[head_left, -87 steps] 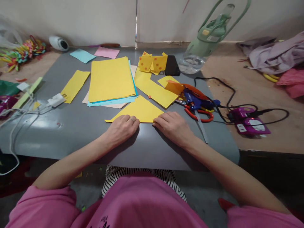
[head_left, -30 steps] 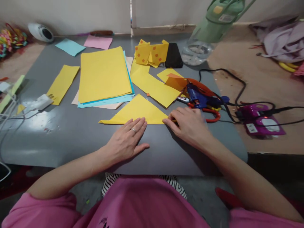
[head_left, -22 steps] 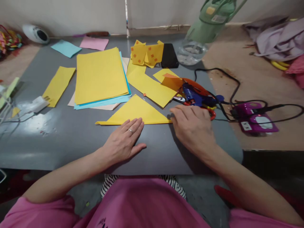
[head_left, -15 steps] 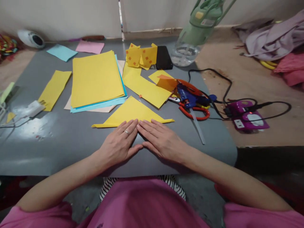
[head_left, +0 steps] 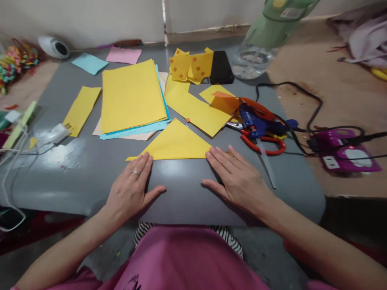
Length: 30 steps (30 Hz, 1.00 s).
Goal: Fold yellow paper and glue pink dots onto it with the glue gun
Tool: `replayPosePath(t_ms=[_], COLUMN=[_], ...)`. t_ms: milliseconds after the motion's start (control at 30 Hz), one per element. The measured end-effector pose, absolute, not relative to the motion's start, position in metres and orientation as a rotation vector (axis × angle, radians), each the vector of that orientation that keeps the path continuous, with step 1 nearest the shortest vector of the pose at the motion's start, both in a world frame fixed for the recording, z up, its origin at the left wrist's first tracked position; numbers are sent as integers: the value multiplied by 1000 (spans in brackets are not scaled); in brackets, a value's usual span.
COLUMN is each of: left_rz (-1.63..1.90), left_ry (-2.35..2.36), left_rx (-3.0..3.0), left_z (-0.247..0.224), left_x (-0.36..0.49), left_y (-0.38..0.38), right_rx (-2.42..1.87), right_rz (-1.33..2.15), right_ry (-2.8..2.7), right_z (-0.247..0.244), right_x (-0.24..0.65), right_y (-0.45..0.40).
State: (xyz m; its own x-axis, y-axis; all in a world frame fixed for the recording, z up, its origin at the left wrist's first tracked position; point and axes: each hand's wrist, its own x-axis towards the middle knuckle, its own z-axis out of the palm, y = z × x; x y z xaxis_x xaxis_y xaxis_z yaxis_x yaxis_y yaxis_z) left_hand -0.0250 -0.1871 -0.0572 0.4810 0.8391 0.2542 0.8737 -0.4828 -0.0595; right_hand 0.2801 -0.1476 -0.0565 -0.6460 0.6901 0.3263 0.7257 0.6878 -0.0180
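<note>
A sheet of yellow paper (head_left: 178,143) folded to a triangle lies flat on the grey table, its long folded edge toward me. My left hand (head_left: 130,185) presses its fingertips on the left part of that edge, fingers stretched out and thumb apart; a ring is on one finger. On the right part of the edge lies my right hand (head_left: 234,177), also flat with the thumb spread. Its fingers hide most of the paper's right tip. Neither hand grasps anything.
Behind the triangle are a paper stack (head_left: 133,96), yellow strips (head_left: 199,112) and a dotted yellow paper piece (head_left: 192,66). To the right lie scissors (head_left: 264,145), a blue glue gun (head_left: 254,121) and a purple power socket (head_left: 347,151). A phone (head_left: 221,67) and water bottle (head_left: 254,60) stand behind.
My hands have slid apart from the middle of the folded edge, left hand to the left and right hand to the right. The edge now lies flatter. The whole view has shifted slightly.
</note>
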Motion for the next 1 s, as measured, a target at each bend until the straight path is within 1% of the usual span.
replayPosePath(t_ms=[167, 300, 433, 533, 633, 767, 900, 1000], left_rz=[-292, -390, -361, -304, -265, -185, -84, -73], left_ry=[-1688, -1818, -1751, -1656, -1543, -1443, -1420, -1361], left_rx=[-2439, -2413, -2423, -2443, -2444, -2451, -2419, -2426], left_z=[-55, -44, -36, -38, -42, -44, -44, -41], left_x=[-51, -56, -51, -49, -49, -49, -47, -47], left_y=[-198, -180, -158, -154, -157, -164, -169, -175], right_rx=[-1110, -1072, -1095, -1068, -1008, -961, -1005, -1056], right_rz=[-129, -157, -124, -183, -245, -223, -174, -142], right_ry=[-2573, -2579, -2588, -2565, -2577, -2613, -2626, -2638], right_z=[-59, -56, -51, -48, -47, -50, -54, -55], right_x=[278, 279, 279, 275, 267, 256, 255, 260], right_y=[-145, -139, -134, -135, -139, -141, -141, -143])
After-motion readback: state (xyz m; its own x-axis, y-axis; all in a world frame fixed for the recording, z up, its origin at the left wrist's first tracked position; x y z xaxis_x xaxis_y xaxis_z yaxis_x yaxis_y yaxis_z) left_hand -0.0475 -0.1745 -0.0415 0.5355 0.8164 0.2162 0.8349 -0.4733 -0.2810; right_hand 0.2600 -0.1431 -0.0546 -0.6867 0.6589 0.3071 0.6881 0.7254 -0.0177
